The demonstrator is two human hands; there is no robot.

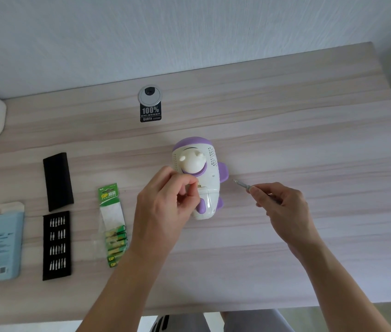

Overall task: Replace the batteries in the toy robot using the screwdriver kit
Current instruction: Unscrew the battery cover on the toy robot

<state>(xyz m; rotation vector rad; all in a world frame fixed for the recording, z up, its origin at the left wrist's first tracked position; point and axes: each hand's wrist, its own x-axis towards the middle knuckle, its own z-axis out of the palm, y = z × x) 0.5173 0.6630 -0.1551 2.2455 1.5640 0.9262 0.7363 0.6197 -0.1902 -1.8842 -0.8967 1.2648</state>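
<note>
A white and purple toy robot [207,164] lies on its front in the middle of the wooden desk [309,140], back side up. My left hand [165,202] rests on the toy's lower back, thumb and fingers pinched at the white battery cover [205,189]. What lies under the fingers is hidden. My right hand [283,209] holds a slim metal screwdriver [242,184] to the right of the toy, tip pointing left and apart from it. A green pack of batteries [114,233] lies left of my left forearm.
A black tray of screwdriver bits [57,245] and its black sleeve [58,180] lie at the left. A light blue box [4,243] sits further left. A grey cable grommet [149,94] with a black sticker is at the back. The desk's front edge runs below my arms.
</note>
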